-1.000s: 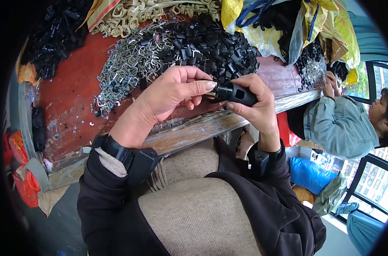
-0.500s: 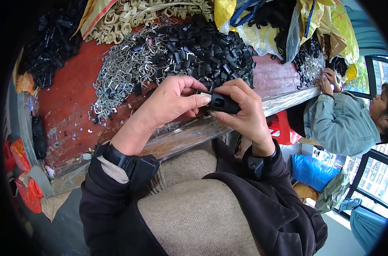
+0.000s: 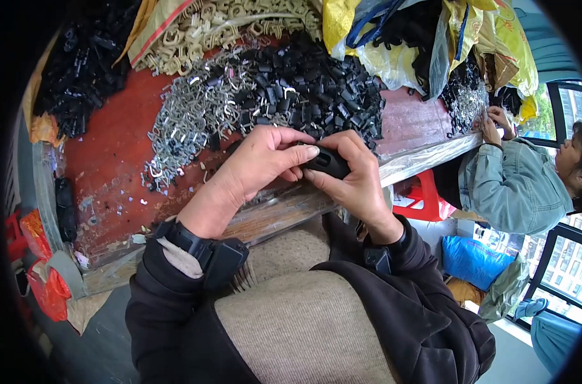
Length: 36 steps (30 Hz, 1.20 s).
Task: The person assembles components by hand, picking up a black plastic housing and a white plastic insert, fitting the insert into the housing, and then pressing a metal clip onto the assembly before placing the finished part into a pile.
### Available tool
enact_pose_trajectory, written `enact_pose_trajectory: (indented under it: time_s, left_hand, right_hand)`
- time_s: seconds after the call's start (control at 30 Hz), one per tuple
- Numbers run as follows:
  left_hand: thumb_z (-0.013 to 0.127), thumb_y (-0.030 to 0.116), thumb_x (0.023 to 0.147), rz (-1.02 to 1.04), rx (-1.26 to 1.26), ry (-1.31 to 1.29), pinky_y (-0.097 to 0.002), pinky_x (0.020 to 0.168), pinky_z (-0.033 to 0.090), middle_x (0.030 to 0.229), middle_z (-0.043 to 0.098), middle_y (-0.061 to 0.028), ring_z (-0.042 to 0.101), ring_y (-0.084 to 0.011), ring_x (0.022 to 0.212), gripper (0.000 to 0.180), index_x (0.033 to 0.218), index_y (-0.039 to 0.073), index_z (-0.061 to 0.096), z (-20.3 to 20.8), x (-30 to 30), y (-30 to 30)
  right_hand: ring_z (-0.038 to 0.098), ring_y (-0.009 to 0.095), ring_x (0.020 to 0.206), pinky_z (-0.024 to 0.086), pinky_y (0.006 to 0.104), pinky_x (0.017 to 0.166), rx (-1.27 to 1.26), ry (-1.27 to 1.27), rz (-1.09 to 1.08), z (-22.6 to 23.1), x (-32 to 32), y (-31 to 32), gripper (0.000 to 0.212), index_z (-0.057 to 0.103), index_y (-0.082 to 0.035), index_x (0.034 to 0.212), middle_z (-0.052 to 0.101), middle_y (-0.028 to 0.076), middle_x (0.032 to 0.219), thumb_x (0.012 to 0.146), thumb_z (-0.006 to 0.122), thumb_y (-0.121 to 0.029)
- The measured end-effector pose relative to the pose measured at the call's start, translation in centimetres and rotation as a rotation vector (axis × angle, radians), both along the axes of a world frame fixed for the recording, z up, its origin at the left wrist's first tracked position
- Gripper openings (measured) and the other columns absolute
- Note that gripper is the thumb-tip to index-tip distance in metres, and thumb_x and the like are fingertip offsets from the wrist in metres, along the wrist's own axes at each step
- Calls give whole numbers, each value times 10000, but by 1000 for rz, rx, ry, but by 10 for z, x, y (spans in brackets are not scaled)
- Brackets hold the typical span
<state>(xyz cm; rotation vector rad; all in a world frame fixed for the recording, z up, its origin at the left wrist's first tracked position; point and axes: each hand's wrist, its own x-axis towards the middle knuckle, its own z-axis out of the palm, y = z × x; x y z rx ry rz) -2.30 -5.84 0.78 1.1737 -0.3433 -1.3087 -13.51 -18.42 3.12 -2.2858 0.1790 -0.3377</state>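
Note:
My right hand (image 3: 355, 176) is closed around a black plastic part (image 3: 332, 164), hollow, with a rounded body and an oval opening facing up. At its left end, the thumb and fingers of my left hand (image 3: 262, 160) are pinched together on it; what else those fingertips may hold is hidden. Both hands are just above the near edge of the table. Beyond them lies a heap of small black plastic pieces (image 3: 323, 89). Left of that heap spreads a pile of bent silvery metal pieces (image 3: 192, 112).
Beige plastic pieces (image 3: 233, 25) spill from a sack at the back. More black parts (image 3: 86, 64) fill the far left. Yellow bags (image 3: 393, 64) stand back right. A wooden rail (image 3: 284, 214) edges the red table (image 3: 121, 128). Another person (image 3: 515, 179) works at the right.
The black part has tilted, and my right hand has shifted slightly left and down. A pale bit seen under my left thumb earlier is no longer visible. The whole view has shifted a little.

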Motion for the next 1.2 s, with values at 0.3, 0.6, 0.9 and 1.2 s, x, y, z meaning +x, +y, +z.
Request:
enact_pose_trajectory:
  time_s: [0.3, 0.6, 0.9, 1.2]
  left_hand:
    - [623, 79, 715, 127, -268, -147, -200, 652, 432, 848, 538, -56, 502, -68, 733, 617, 1217, -47, 286, 1, -8, -1]
    - [652, 56, 668, 93, -295, 16, -224, 705, 441, 1057, 460, -71, 506, -105, 825, 749, 1264, 14, 199, 7, -7, -1]
    - [644, 26, 664, 138, -234, 141, -221, 659, 471, 1047, 458, -49, 513, -109, 826, 724, 1254, 32, 224, 1, -6, -1]
    - [637, -37, 651, 150, -262, 230, -226, 620, 465, 952, 484, -82, 521, -113, 759, 793, 1267, -17, 139, -4, -7, -4]
  right_hand:
    - [460, 186, 906, 346, 283, 812, 253, -54, 54, -4, -3, -8, 521, 444, 12, 1044, 465, 108, 972, 644, 646, -255]
    - [411, 194, 1033, 319, 288, 863, 883, -17, 349, 4, 12, -11, 782, 367, 14, 1161, 412, 114, 1128, 633, 556, -530]
    - [458, 183, 957, 349, 287, 832, 942, -15, 361, -1, 18, -11, 781, 406, 26, 1125, 472, 110, 1052, 659, 477, -597]
    - [472, 169, 914, 363, 275, 806, 769, -145, 269, -13, 20, -11, 692, 437, 41, 1087, 497, 104, 996, 726, 427, -550]
